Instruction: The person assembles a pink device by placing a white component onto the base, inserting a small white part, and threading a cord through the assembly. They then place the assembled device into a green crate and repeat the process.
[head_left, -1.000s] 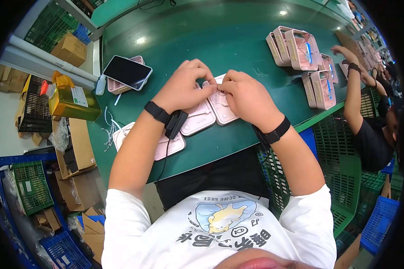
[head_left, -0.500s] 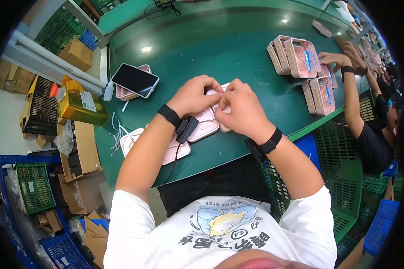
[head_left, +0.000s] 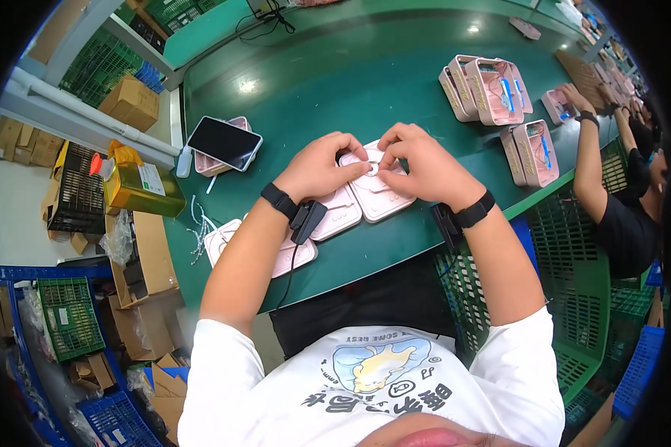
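Note:
Right of centre on the green table, a pale pink plastic panel [head_left: 382, 203] lies flat, with a round raised ring near its far end. My left hand [head_left: 322, 165] is at its left side, fingers curled and thumb tip by the ring; anything pinched there is too small to make out. Over the panel's right side is my right hand [head_left: 429, 170], its thumb and forefinger apart, with nothing visible between them. A second pink panel [head_left: 341, 216] lies against the first, partly under my left wrist. Another pink panel [head_left: 294, 259] is partly hidden by my left forearm.
A black-screened phone [head_left: 225, 141] rests on a pink case at the left. Whitish strings [head_left: 200, 231] lie near the left edge. Open pink cases [head_left: 492, 93] with wires stand at the right, near a co-worker's hand [head_left: 574, 98]. A green crate [head_left: 566, 298] is below.
My hands have moved apart, the right one shifting right and its fingers spreading, so more of the panel and ring shows. The co-worker's hand has moved away from the standing cases.

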### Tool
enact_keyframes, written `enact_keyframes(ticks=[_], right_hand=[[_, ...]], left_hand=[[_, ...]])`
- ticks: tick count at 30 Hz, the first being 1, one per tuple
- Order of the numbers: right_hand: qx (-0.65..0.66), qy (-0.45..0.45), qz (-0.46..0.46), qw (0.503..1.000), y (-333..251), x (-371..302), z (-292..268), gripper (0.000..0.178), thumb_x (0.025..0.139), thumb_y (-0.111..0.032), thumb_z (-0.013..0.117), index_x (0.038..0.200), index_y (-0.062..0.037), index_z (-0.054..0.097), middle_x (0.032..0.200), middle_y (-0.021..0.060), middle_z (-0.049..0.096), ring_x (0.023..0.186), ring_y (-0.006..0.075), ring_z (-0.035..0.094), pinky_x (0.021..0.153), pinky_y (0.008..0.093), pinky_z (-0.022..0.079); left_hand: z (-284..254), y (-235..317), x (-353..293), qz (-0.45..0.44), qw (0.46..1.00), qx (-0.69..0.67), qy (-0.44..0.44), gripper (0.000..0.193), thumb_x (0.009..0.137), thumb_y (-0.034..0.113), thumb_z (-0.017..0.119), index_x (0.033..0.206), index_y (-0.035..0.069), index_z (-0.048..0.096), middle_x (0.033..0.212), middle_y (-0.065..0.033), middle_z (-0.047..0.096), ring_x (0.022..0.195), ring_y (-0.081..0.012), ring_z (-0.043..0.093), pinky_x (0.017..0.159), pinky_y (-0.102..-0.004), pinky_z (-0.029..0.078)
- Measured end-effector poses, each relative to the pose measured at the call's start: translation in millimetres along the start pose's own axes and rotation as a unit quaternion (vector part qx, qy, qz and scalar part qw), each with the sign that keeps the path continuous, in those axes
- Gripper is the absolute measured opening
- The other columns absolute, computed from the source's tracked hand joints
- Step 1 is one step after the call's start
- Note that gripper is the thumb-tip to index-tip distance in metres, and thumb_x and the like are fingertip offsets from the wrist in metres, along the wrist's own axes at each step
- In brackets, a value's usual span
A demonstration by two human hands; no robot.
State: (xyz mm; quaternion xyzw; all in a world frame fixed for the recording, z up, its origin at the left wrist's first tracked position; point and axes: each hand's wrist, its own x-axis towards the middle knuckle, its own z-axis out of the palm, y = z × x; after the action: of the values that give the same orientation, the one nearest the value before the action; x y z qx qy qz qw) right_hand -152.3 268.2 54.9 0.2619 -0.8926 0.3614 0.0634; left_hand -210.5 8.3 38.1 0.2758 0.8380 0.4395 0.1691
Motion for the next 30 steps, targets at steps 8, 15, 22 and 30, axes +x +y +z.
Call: enact_keyframes(ticks=[8, 15, 22, 30], right_hand=[[-0.014, -0.041, 0.012, 0.999, -11.0, 4.8, -4.7, 0.009, 0.086, -0.011, 0.086, 0.091, -0.004, 0.082, 0.101, 0.0066, 0.082, 0.101, 0.0291, 0.07, 0.091, 0.0419, 0.059], [-0.104, -0.024, -0.024, 0.994, -23.2, 4.9, 4.8, 0.008, 0.085, -0.009, 0.085, 0.09, -0.0037, 0.081, 0.095, 0.0106, 0.082, 0.093, 0.0314, 0.072, 0.085, 0.0432, 0.061], [-0.053, -0.027, 0.01, 0.998, -21.5, 6.7, -0.7, 0.009, 0.085, -0.008, 0.084, 0.091, -0.0041, 0.08, 0.096, 0.0098, 0.081, 0.094, 0.0315, 0.072, 0.085, 0.0424, 0.06], [0.021, -0.047, 0.034, 0.998, -5.2, 2.5, -2.0, 0.011, 0.081, -0.008, 0.083, 0.092, -0.0073, 0.079, 0.12, 0.0091, 0.075, 0.112, 0.0302, 0.066, 0.103, 0.0412, 0.055]], left_hand=[[2.8, 0.3, 2.5, 0.052, 0.997, 0.007, 0.055, 0.019, 0.095, 0.024, 0.086, 0.102, 0.006, 0.083, 0.111, -0.0113, 0.079, 0.106, -0.0274, 0.075, 0.097, -0.0396, 0.06], [2.9, -5.4, 3.3, 0.069, 0.995, 0.004, 0.067, 0.018, 0.094, 0.022, 0.085, 0.101, 0.005, 0.083, 0.109, -0.0111, 0.08, 0.104, -0.0262, 0.076, 0.096, -0.0395, 0.061], [-1.4, -7.1, 4.6, 0.003, 0.997, -0.073, 0.008, 0.017, 0.095, 0.021, 0.086, 0.104, 0.006, 0.083, 0.11, -0.0102, 0.079, 0.105, -0.0257, 0.075, 0.096, -0.0384, 0.06], [-2.3, -8.5, 1.3, 0.086, 0.996, -0.017, 0.011, 0.021, 0.099, 0.019, 0.088, 0.113, 0.005, 0.082, 0.116, -0.0065, 0.078, 0.104, -0.0161, 0.071, 0.093, -0.0337, 0.058]])
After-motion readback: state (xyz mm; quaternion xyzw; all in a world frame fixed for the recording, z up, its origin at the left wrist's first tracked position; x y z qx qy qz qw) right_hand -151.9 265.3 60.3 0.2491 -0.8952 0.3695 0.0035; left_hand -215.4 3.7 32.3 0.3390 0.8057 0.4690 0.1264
